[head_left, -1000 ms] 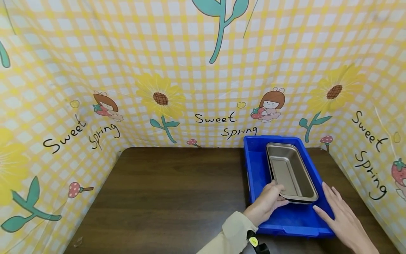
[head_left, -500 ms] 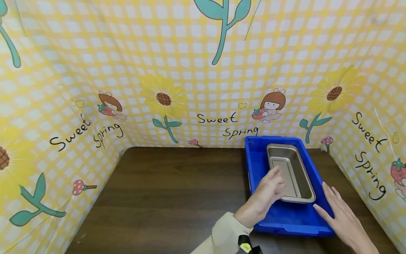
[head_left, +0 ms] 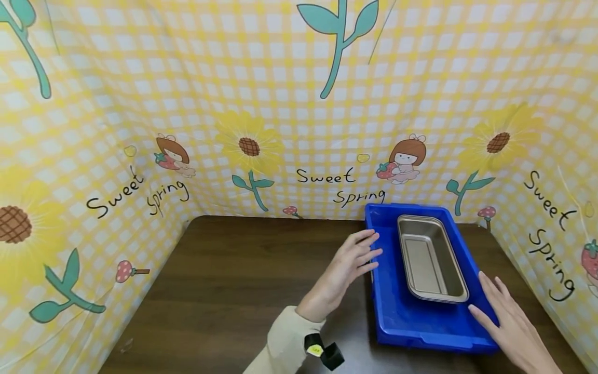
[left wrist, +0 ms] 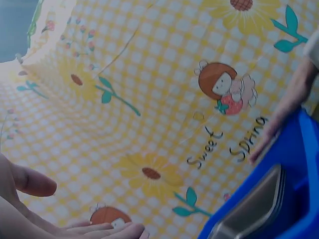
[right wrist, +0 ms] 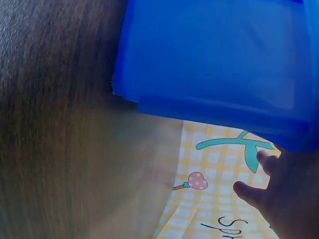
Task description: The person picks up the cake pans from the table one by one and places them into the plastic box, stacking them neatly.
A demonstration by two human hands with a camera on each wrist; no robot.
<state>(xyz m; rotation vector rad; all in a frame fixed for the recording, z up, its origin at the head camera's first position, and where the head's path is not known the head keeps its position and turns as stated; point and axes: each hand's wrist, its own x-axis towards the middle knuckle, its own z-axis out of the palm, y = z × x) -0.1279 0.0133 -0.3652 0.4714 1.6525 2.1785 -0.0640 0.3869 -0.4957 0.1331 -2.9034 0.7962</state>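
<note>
A metal loaf pan [head_left: 425,265] sits inside the blue plastic tray [head_left: 402,327], toward its right side, its long side running front to back. My left hand [head_left: 343,265] is by the tray's left rim in the head view, fingers spread and relaxed, holding nothing. Whether its fingertips touch the rim, I cannot tell. My right hand [head_left: 511,317] lies along the tray's right rim with straight fingers. The left wrist view shows part of the loaf pan [left wrist: 249,211] and the left hand [left wrist: 30,209]. In the right wrist view the right hand [right wrist: 294,191] is beside the tray's side.
Under the tray is a dark wooden table [head_left: 233,280], stretching off to the left. A yellow checked cloth [head_left: 261,78] with flower prints walls in the back and both sides. A small clear scrap [head_left: 126,345] lies at the front left.
My left hand has let go of the loaf pan's near left corner and moved left, out past the pan to the tray's left rim. The right hand stays at the right rim.
</note>
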